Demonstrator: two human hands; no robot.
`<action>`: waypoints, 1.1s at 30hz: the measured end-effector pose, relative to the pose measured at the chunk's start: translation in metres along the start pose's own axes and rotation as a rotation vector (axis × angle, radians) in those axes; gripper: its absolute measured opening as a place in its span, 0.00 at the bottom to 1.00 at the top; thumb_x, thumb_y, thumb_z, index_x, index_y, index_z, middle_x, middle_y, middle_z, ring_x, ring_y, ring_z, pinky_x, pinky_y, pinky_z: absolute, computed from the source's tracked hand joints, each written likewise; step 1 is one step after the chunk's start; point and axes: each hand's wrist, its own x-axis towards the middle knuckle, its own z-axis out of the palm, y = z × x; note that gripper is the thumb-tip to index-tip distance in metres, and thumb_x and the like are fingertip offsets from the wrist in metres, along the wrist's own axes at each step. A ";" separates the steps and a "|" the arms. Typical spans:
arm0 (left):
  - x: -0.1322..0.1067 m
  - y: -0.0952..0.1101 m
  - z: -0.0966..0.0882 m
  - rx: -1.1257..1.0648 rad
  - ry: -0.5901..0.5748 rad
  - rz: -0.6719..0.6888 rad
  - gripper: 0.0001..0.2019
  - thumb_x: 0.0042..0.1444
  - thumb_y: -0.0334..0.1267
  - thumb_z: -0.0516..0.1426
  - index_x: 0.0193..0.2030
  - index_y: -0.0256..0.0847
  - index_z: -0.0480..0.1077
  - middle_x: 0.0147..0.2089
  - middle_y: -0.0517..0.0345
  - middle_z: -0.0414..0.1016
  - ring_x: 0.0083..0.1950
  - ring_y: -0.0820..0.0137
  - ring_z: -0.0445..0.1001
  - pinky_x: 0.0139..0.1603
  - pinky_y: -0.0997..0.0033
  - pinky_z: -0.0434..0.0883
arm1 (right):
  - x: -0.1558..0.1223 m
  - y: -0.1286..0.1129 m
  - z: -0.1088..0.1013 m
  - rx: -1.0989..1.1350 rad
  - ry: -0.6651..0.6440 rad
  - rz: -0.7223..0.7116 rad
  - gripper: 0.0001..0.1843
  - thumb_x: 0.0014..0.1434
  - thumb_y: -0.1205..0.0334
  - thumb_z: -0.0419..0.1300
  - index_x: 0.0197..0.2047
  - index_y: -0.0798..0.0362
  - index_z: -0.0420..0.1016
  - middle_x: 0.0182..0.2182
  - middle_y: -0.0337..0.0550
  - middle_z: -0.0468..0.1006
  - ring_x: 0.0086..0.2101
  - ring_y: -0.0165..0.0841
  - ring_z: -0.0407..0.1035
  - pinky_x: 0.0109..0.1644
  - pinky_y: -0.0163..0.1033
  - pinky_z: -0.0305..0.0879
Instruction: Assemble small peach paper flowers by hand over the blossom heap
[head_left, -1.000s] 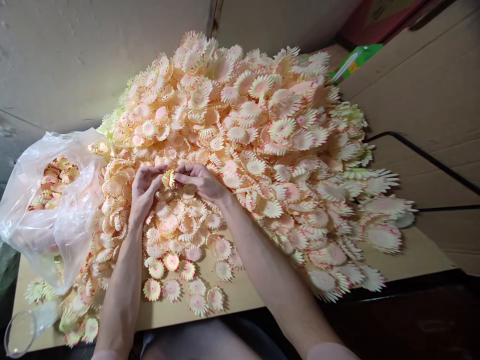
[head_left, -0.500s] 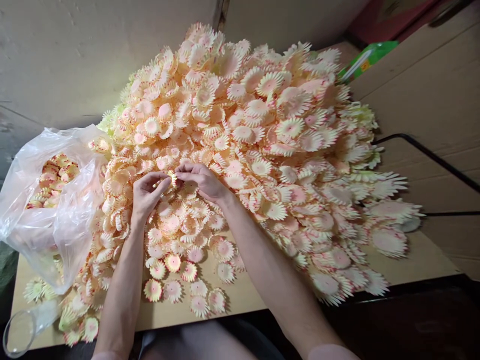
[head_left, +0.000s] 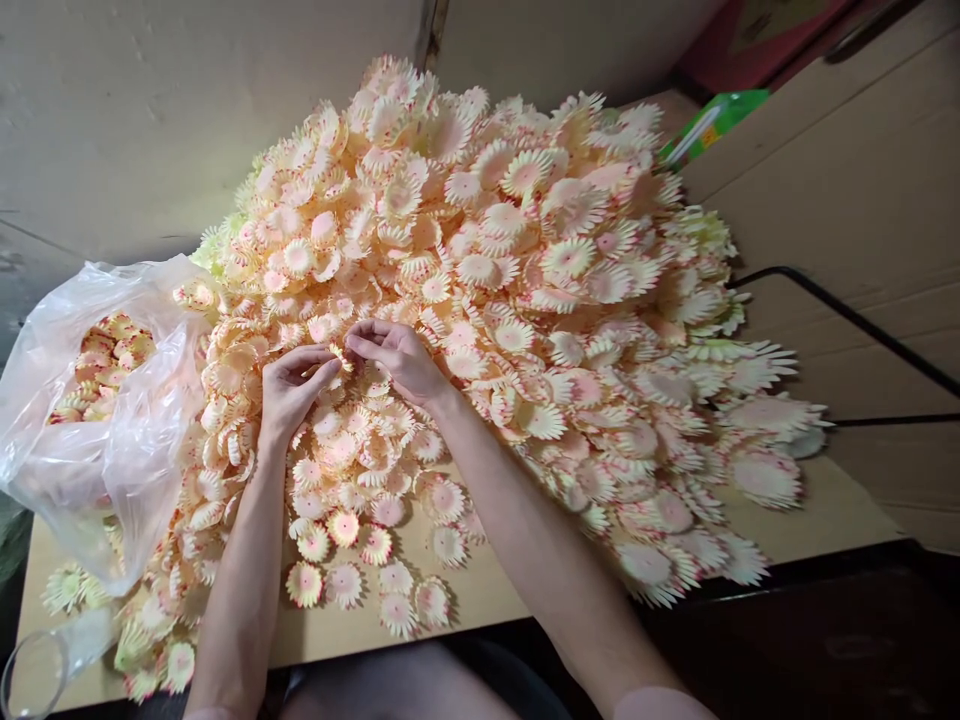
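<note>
My left hand is closed in a pinch, thumb and fingertips on a small cream artificial flower petal piece with a toothed edge. Just to its right, my right hand also has thumb and finger pressed together, its tips right beside that piece. Whatever sits between the right fingertips is too small to make out. Both hands are in front of a large heap of artificial flower petal pieces, pale pink and cream with red-tipped edges. Several loose flower discs lie flat between my forearms.
A clear plastic bag with more petal pieces stands at the left. A transparent cup lies on the wooden table at the front left corner. Cardboard, a black bar and a green packet are at the right.
The right fingertips have shifted slightly up relative to the small petal piece, which is tilted a little more. The whole view has drifted slightly; the heap looks unchanged.
</note>
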 end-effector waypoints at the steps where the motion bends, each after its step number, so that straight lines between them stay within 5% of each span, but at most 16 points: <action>1: 0.000 -0.001 -0.001 -0.007 0.005 -0.007 0.10 0.46 0.41 0.70 0.33 0.38 0.81 0.40 0.50 0.80 0.40 0.71 0.78 0.43 0.74 0.75 | 0.000 0.000 -0.001 -0.005 -0.008 -0.010 0.16 0.51 0.53 0.71 0.36 0.56 0.77 0.34 0.40 0.77 0.35 0.26 0.69 0.45 0.33 0.67; 25: 0.001 -0.006 -0.005 -0.035 -0.017 -0.071 0.10 0.49 0.41 0.68 0.34 0.37 0.80 0.40 0.52 0.80 0.38 0.73 0.76 0.43 0.76 0.72 | -0.002 -0.004 -0.005 -0.016 -0.052 0.017 0.17 0.44 0.59 0.74 0.36 0.57 0.78 0.33 0.42 0.79 0.34 0.28 0.73 0.43 0.35 0.71; 33: 0.003 -0.007 -0.008 -0.069 -0.094 -0.035 0.07 0.49 0.36 0.68 0.36 0.41 0.81 0.41 0.54 0.78 0.41 0.73 0.75 0.42 0.78 0.70 | -0.002 -0.004 -0.007 -0.054 -0.053 -0.014 0.15 0.49 0.58 0.71 0.32 0.56 0.70 0.33 0.39 0.74 0.26 0.23 0.61 0.31 0.32 0.59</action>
